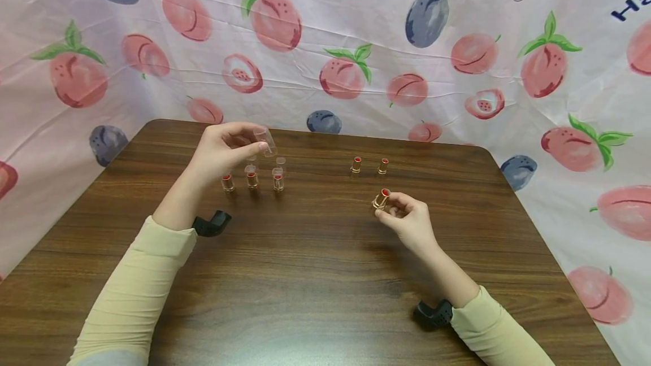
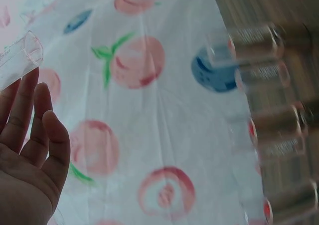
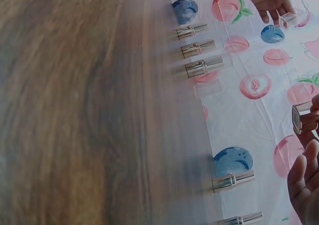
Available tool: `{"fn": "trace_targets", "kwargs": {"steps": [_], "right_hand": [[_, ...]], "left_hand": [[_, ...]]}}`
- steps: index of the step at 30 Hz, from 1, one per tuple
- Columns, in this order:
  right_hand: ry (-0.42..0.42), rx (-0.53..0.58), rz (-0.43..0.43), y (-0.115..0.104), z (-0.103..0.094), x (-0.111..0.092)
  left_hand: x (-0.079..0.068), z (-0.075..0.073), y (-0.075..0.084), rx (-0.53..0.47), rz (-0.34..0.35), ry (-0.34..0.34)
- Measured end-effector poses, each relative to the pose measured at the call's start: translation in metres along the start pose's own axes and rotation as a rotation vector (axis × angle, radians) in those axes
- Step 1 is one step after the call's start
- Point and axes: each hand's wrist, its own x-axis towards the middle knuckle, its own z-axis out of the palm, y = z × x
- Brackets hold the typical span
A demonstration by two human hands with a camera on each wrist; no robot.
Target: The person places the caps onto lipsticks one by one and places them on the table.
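Note:
My left hand pinches a clear lipstick cap between thumb and fingers, raised over the far left of the table. In the left wrist view that cap is tilted above the fingers. Below and beside it stand several gold lipsticks with red tips and transparent caps about them. Another clear cap stands just behind. On the right, my right hand holds a gold lipstick by its side, red tip up and slightly tilted. Two uncapped lipsticks, one beside the other, stand upright behind it.
A dark wooden table spans the view. Behind it and along its sides hangs a white cloth printed with fruit. Black wrist mounts sit at both cuffs, close over the tabletop.

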Motion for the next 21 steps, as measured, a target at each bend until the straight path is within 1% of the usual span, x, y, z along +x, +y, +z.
{"fn": "trace_targets", "kwargs": {"steps": [3, 6, 11, 21], "right_hand": [[0.002, 0.035, 0.001, 0.01, 0.0, 0.002], [-0.003, 0.058, -0.014, 0.013, 0.001, 0.002], [-0.023, 0.086, -0.045, 0.012, 0.006, 0.001], [-0.048, 0.109, -0.055, 0.008, 0.02, 0.001]], "left_hand": [[-0.001, 0.008, 0.007, -0.006, 0.024, -0.021], [-0.001, 0.014, 0.013, -0.022, 0.043, -0.039], [-0.002, 0.025, 0.023, -0.053, 0.086, -0.065], [-0.001, 0.046, 0.041, -0.089, 0.151, -0.097]]}}
